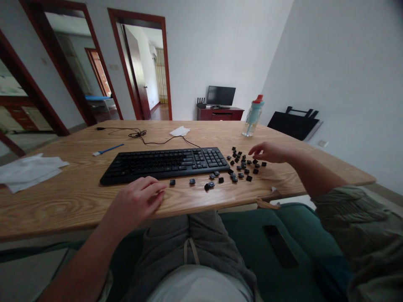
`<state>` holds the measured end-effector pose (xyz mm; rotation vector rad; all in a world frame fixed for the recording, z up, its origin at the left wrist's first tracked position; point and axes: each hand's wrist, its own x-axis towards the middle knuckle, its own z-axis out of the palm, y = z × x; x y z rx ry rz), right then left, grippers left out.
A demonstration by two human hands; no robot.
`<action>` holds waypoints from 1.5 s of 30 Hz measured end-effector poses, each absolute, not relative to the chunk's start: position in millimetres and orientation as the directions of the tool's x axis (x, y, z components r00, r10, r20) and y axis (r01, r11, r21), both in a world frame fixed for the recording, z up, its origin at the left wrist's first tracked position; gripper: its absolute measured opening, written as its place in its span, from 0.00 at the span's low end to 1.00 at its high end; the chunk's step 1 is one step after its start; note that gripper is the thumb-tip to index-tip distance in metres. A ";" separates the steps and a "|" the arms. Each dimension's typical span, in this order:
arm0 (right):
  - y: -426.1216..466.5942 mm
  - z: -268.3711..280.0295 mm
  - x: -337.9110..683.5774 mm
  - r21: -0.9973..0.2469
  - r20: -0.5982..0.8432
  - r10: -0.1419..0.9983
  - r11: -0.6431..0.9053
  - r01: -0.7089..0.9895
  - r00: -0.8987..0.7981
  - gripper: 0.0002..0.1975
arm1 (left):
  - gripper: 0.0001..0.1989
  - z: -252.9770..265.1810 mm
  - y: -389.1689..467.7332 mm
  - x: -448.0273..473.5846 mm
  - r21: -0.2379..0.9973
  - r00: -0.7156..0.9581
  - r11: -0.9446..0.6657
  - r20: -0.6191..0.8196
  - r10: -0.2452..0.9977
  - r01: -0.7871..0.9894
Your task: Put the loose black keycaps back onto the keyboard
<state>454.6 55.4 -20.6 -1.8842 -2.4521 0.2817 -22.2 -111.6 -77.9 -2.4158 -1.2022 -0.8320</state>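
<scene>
A black keyboard lies on the wooden table, and many of its key positions on the left and middle are bare of caps. My left hand rests at the table's front, just before the keyboard, its fingers loosely bent and slightly apart with nothing seen in them. Right of its fingertips sit a single keycap and another keycap. Several loose black keycaps lie scattered beyond the keyboard's right end. Over that pile hovers my right hand, fingers pointing down and apart, with no keycap visible between them.
A water bottle stands behind the keycaps. Blue brush, white paper, the keyboard's cable and crumpled white sheets lie around the keyboard. A phone rests on the green seat beside my legs.
</scene>
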 end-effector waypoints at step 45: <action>28.3 -14.3 447.1 -0.185 -0.106 0.948 0.278 0.942 -0.301 0.15 | 0.08 -82.5 -110.5 -25.1 -0.038 0.489 -0.599 0.620 0.614 0.800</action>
